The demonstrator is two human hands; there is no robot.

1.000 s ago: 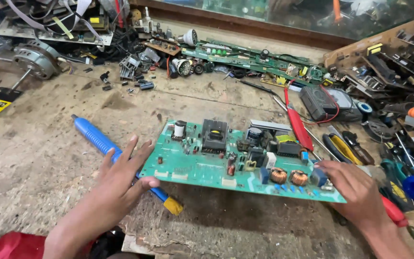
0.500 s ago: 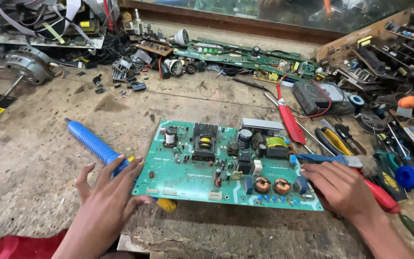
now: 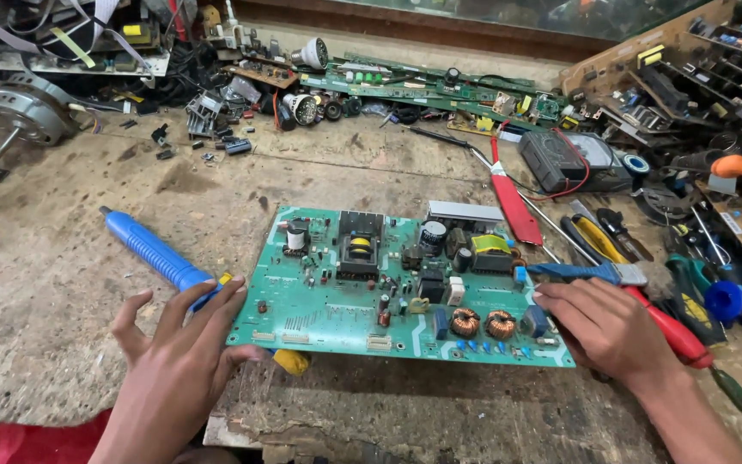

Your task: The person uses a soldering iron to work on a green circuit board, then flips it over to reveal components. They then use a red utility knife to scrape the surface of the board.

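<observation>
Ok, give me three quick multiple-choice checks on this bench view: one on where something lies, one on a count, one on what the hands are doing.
1. The blue desoldering pump lies where?
A. left of the circuit board
B. on top of it
C. right of it

2. How many copper coils sit near the board's front edge?
A. none
B. two
C. five

3. The hands are:
A. lifted away
B. gripping pliers
C. resting on the board's ends

Answers: 1 A, its barrel runs out leftward; 2 B, a side-by-side pair; 3 C, left hand and right hand meet opposite ends.
</observation>
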